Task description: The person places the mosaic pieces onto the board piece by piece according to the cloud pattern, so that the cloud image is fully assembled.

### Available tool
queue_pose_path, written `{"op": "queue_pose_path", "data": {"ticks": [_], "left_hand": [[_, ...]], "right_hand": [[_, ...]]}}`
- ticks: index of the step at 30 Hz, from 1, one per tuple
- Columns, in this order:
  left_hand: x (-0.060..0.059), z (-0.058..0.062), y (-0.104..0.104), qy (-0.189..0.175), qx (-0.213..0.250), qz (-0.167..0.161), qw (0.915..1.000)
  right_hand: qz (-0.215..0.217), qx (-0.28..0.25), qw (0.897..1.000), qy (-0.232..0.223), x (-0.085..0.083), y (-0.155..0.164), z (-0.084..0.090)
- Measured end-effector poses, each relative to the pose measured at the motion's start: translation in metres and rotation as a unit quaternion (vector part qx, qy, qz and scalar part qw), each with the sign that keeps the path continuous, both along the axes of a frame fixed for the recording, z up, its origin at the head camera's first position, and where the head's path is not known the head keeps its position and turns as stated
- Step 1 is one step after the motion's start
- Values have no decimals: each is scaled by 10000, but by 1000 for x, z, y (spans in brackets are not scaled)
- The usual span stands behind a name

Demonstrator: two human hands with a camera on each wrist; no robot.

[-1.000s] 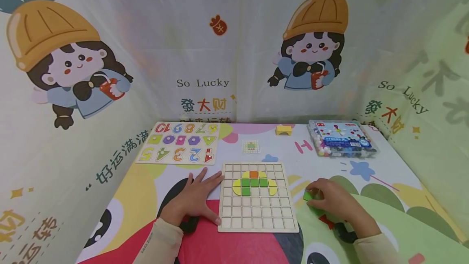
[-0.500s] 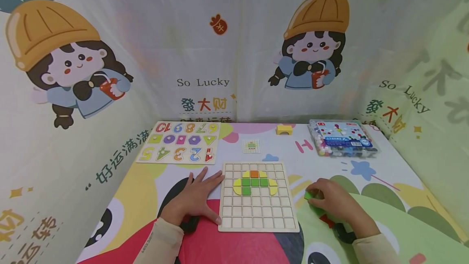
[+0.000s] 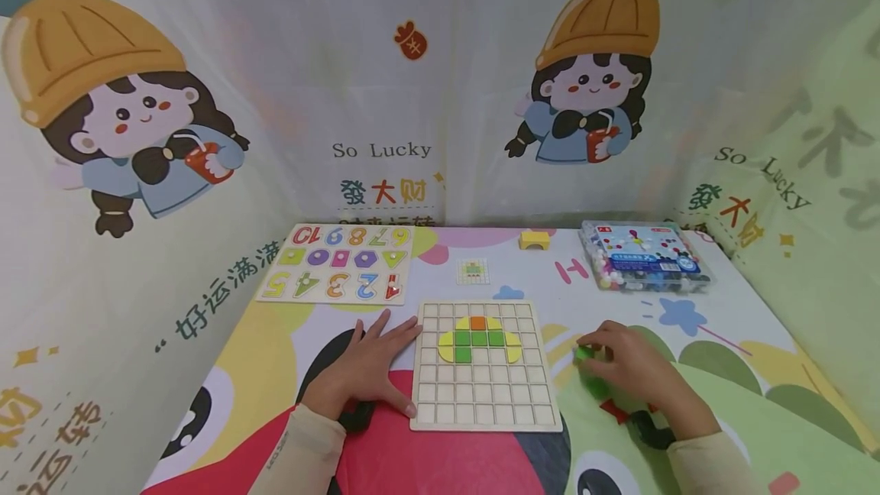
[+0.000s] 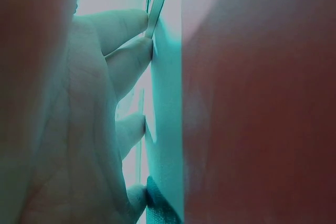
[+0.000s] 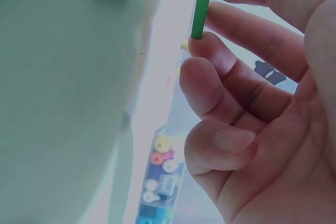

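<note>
Grid board [image 3: 484, 396]: is lying flat on the surface [image 3: 525, 272] and is carrying a part-built shape.
Tiles placed: an orange square [image 3: 477, 323] is sitting at the top, curved yellow pieces [image 3: 447, 338] are rounding off both sides, three green squares [image 3: 479, 338] are lining up beneath, and a fourth is sitting under the leftmost.
Cells bare: two are gaping between that fourth square and the right-hand yellow curve; the rows nearest the person are holding nothing.
Progress: seems to be standing around midway, if the card [image 3: 473, 271] beyond the board is serving as the pattern; its print is too small to match cell by cell.
Right grip [image 3: 629, 361]: is pinching a green tile [image 5: 200, 13] at the fingertips, to the right of the board, so that tile is not yet placed.
Loose pieces: red pieces [image 3: 614, 411] are lying near that grip.
Left grip [image 3: 371, 361]: is released, spread fingers touching the board's left edge.
Wall cloth [image 3: 454, 98]: is reading "So Lucky", "發大财" and "好运满满".
Number puzzle [image 3: 353, 286]: is showing 1 to 10, upside down.
Surface print: is including a pink "H".
Plastic box [image 3: 642, 254]: is bearing a label too small to read.
</note>
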State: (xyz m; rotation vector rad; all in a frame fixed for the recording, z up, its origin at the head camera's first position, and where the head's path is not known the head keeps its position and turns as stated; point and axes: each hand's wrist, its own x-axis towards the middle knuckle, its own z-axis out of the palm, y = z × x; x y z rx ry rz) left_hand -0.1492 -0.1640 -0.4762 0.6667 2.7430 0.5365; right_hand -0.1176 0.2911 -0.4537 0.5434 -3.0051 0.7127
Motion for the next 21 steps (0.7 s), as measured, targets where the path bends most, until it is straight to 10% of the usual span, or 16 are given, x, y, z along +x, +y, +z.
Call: {"op": "queue_pose_path", "data": {"ticks": [21], "left_hand": [[2, 3, 0, -27, 104, 7, 9999]], "right_hand": [[501, 28, 9987, 46, -25, -63, 16]]}}
